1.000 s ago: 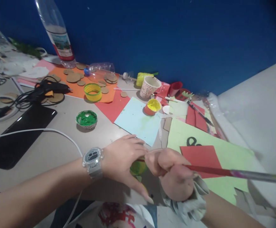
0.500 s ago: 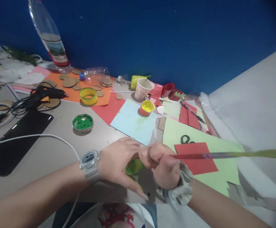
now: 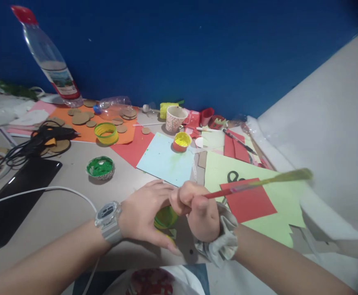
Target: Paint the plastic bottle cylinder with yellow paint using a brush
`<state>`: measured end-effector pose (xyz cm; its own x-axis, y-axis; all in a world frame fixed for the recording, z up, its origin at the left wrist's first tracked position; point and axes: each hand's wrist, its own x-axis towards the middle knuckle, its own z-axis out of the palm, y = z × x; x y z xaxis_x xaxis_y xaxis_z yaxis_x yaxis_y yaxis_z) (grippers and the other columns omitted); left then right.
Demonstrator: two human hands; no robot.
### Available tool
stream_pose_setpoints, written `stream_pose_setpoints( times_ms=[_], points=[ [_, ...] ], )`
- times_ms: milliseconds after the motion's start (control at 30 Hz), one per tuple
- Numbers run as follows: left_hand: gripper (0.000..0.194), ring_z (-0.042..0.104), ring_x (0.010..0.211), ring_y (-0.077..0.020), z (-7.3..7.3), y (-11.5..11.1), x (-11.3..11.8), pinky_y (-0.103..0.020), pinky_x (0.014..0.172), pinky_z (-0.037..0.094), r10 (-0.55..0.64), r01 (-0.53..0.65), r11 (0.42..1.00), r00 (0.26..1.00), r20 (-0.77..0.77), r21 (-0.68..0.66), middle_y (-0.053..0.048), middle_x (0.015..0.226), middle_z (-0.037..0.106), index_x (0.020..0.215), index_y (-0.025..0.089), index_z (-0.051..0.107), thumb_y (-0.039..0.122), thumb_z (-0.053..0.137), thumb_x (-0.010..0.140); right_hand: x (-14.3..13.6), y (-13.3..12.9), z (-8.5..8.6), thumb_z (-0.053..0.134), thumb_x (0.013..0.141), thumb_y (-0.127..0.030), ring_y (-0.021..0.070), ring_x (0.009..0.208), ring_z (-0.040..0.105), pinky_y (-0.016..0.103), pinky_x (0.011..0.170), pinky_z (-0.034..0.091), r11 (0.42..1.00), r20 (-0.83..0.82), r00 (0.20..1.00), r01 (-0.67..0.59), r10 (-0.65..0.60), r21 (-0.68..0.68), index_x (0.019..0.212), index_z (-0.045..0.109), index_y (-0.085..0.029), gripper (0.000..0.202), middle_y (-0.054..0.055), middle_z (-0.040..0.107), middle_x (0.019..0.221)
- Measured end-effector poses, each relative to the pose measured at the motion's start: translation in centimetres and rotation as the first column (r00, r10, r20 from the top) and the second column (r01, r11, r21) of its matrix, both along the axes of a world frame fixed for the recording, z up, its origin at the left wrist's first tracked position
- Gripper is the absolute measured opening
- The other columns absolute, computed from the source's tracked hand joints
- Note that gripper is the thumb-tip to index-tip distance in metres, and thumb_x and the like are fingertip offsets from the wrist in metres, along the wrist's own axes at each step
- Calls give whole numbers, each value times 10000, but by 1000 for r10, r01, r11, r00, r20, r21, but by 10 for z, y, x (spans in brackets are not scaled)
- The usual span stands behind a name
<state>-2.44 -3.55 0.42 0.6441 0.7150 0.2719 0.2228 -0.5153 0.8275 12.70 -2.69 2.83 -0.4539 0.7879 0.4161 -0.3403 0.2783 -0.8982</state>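
Right grip (image 3: 201, 209) clenches paintbrush (image 3: 247, 187); left grip (image 3: 142, 211) curls round near ring (image 3: 166, 218), hold I can't tell. Far ring (image 3: 106, 139) looks fully coloured; near ring's remainder hidden.

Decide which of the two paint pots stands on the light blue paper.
It is the red-sided pot, holding yellow paint; the pale-sided pot, with green paint, sits directly on the table instead.
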Motion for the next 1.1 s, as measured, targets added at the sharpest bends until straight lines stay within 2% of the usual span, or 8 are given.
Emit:
stream_pose_setpoints(
  times_ms=[200, 300, 400, 467, 567, 833, 1100],
  points=[
    [592, 582, 1084, -299, 3, 1, 0, -437, 1037, 337, -59, 59, 998, 998, -16, -21, -97, 1130, 657, 1011, 201, 590, 701, 604, 694, 3, 0, -8, 402, 905, -583, 98, 413, 233, 273, 425, 242, 999, -9, 999, -37, 37, 16, 592, 357, -239, 467, -69, 297, 479],
    [582, 577, 1077, -303, 4, 1, -2, -431, 1015, 363, -66, 66, 998, 997, 36, -22, -108, 1125, 648, 977, 190, 570, 699, 601, 697, 2, 3, -5, 413, 897, -585, 107, 424, 268, 275, 422, 251, 997, 9, 997, -71, 71, 18, 587, 362, -241, 465, -62, 296, 490],
    [550, 594, 978, -291, 4, 1, -6, -418, 927, 432, -56, 57, 998, 997, 61, -13, -105, 1027, 652, 913, 182, 551, 683, 617, 696, 0, 8, 2, 389, 931, -527, 107, 450, 316, 272, 435, 278, 993, 72, 991, -116, 114, 23, 623, 399, -230, 428, -45, 362, 535],
    [513, 599, 927, -273, 5, 0, -7, -408, 884, 460, -56, 57, 998, 998, 23, -27, -94, 983, 646, 891, 181, 549, 659, 617, 718, 0, 11, 6, 405, 935, -497, 104, 460, 336, 264, 436, 287, 987, 105, 983, -156, 152, 34, 638, 412, -224, 403, -42, 385, 547],
    [445, 599, 965, -262, 7, -1, -6, -410, 915, 460, -45, 42, 998, 998, -50, -49, -78, 1026, 640, 918, 186, 570, 591, 636, 747, 1, 14, 8, 414, 925, -509, 106, 474, 362, 256, 440, 305, 980, 110, 976, -192, 186, 49, 640, 400, -226, 403, -47, 374, 545],
    [448, 596, 965, -251, 6, 0, -3, -412, 929, 459, -20, 19, 999, 999, -40, -36, -82, 1050, 641, 956, 174, 568, 511, 728, 707, 2, 14, -1, 427, 913, -529, 109, 468, 348, 259, 426, 287, 983, 39, 985, -169, 167, 66, 629, 391, -232, 413, -47, 361, 539],
    [365, 588, 1015, -281, 9, -2, -2, -451, 983, 423, -16, 6, 996, 994, -111, -88, -84, 1060, 645, 925, 181, 601, 486, 692, 747, 2, 14, 3, 397, 937, -506, 97, 468, 332, 244, 434, 275, 980, 45, 983, -182, 179, 81, 648, 387, -223, 405, -54, 354, 547]
  ],
)
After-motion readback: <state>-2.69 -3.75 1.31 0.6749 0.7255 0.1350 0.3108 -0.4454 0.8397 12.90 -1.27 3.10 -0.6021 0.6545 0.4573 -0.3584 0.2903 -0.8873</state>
